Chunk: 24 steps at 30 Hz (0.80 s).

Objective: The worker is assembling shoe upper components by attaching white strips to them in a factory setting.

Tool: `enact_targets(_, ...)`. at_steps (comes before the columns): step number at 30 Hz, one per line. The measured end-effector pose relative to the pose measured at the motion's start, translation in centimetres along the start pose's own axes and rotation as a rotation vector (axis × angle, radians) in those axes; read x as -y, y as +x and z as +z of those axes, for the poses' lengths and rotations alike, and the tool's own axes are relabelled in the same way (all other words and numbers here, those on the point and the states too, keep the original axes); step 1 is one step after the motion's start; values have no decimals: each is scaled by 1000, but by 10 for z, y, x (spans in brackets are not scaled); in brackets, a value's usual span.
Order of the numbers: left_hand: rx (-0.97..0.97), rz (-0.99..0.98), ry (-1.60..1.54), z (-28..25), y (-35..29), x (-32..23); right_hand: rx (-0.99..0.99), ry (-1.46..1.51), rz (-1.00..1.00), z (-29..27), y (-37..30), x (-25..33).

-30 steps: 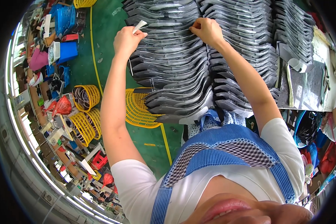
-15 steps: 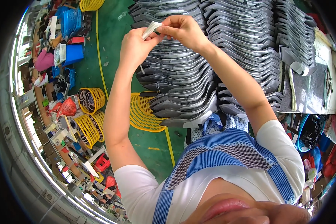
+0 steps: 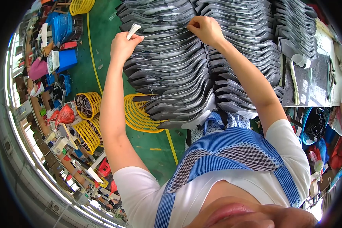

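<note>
My left hand (image 3: 122,46) is closed on a small bundle of white strips (image 3: 133,30), whose ends stick up past the fingers. It hovers at the left edge of a long row of overlapping dark grey curved pieces (image 3: 169,70). My right hand (image 3: 209,31) is pinched, fingertips together, over the seam between that row and a second row (image 3: 247,41) of the same pieces. Whatever lies between those fingertips is too small or hidden to make out. Pale bands run across many of the grey pieces.
A third row of grey pieces (image 3: 298,28) lies to the right, beside a dark shiny board (image 3: 311,85). One yellow basket (image 3: 140,117) stands against the near left end of the rows. More yellow baskets (image 3: 88,136) and blue crates (image 3: 66,58) stand across the green floor (image 3: 110,60).
My hands have come apart: the left moved slightly left with the white strips, the right moved right, away from the bundle, over the grey rows.
</note>
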<state>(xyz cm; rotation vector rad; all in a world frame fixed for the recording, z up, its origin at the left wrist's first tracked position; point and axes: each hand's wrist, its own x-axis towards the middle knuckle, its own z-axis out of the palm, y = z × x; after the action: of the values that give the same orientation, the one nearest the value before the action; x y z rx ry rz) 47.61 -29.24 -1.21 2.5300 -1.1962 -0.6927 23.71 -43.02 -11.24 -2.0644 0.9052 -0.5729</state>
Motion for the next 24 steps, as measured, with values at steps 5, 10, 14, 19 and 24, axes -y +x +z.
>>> enact_targets(5, -118, 18, 263, 8, 15, -4, 47, -82, 86, 7, 11, 2)
enact_targets(10, -195, 52, 387, 11, 29, 5, 46, -205, 92, 2, 17, 4)
enact_targets(14, -336, 108, 275, -12, 17, -1, -37, 7, 22, -15, 13, 16)
enact_targets(19, 345, 209, -890, -60, -58, -75, 146, 744, -69, -37, 9, 100)
enact_targets(24, 420, 188, -1084, -57, -89, -87, 199, 924, -144, -54, 5, 143)
